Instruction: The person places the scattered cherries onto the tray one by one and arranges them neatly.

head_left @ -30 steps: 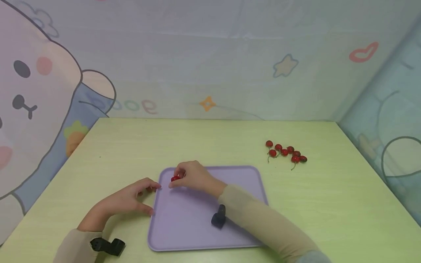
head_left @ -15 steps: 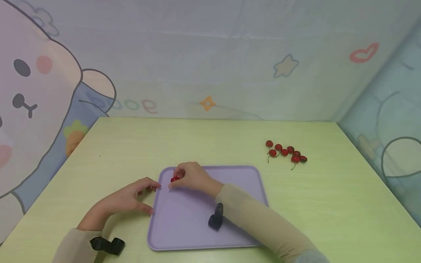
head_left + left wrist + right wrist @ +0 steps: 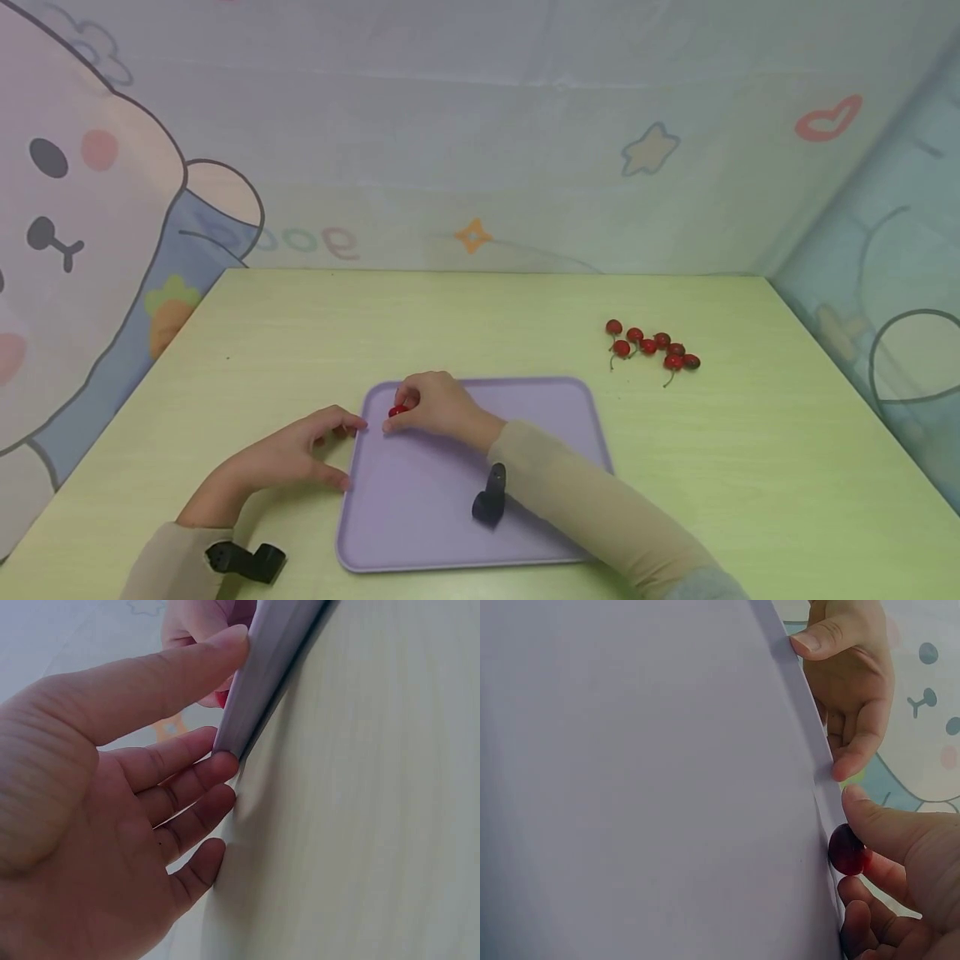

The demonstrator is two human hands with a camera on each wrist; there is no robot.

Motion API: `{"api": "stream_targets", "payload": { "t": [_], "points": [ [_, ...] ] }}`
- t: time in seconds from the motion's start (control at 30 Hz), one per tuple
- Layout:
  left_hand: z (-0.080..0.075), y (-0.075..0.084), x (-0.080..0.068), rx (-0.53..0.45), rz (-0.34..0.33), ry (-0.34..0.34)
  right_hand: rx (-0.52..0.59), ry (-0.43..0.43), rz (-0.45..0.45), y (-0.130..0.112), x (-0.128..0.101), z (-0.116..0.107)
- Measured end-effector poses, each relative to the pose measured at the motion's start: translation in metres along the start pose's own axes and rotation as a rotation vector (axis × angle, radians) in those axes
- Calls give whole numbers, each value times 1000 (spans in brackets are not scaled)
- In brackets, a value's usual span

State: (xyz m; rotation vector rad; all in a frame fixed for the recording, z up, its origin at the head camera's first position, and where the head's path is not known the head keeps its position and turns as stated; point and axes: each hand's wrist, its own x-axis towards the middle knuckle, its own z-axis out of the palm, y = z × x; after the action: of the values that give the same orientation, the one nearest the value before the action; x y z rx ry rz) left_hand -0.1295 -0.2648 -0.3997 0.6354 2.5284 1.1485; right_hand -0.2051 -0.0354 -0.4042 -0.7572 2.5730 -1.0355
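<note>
We've got the right hand [image 3: 438,406] pinching a small, round, glossy dark-red cherry [image 3: 398,410] btwn thumb and fingers [image 3: 870,832], low over the far-left corner of the flat lilac plastic tray w/ rounded corners [image 3: 450,500]. In the right wrist view the cherry sits right at the raised rim, so whether it's resting on the tray or just above it we can't tell. The left hand [image 3: 292,458] lies on the pale yellow-green wood-grain bench [image 3: 487,325], thumb and fingertips [image 3: 217,769] pressed vs. the tray's left edge, fingers mostly straight, nothing held.

Risks as we judge them:
- The cherry is smooth and round; let go near the rim, it could roll, and the shallow lip may not stop it going onto the bench.
- The tray looks light and slick. If the left hand eases off, a nudge from the right sleeve could slide it.
- A hard pinch could squirt the shiny cherry out sideways.

Materials etc.: the tray is matte, even lilac, w/ a thin upturned rim. A loose cluster of red cherries with thin stems [image 3: 651,345] lies on the bench, well apart to the tray's far right. Both forearms wear soft beige sleeves w/ black wrist-mounted cameras [image 3: 489,497]. Behind the bench hangs a pastel cartoon backdrop [image 3: 480,150], fabric-like and slightly creased.
</note>
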Motion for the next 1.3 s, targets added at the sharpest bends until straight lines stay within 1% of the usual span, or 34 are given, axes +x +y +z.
{"api": "stream_targets", "payload": {
  "t": [0.4,0.5,0.63,0.8,1.03,1.13,1.3],
  "points": [
    [1,-2,1,-24,9,-12,22,0,-4,0,-2,-2],
    [1,-2,1,-20,10,-8,31,11,-5,0,-2,-4],
    [1,0,1,-15,3,-8,39,36,-11,-1,-5,-12],
    [1,1,0,2,-9,-5,91,67,-23,-3,-11,-32],
    [1,0,-1,1,-10,9,176,111,-24,2,-26,-69],
    [2,-1,-2,-3,-5,10,168,152,-16,8,-33,-86],
    [2,-3,-3,-8,-3,13,139,208,-34,22,-48,-111]
  ]
}}
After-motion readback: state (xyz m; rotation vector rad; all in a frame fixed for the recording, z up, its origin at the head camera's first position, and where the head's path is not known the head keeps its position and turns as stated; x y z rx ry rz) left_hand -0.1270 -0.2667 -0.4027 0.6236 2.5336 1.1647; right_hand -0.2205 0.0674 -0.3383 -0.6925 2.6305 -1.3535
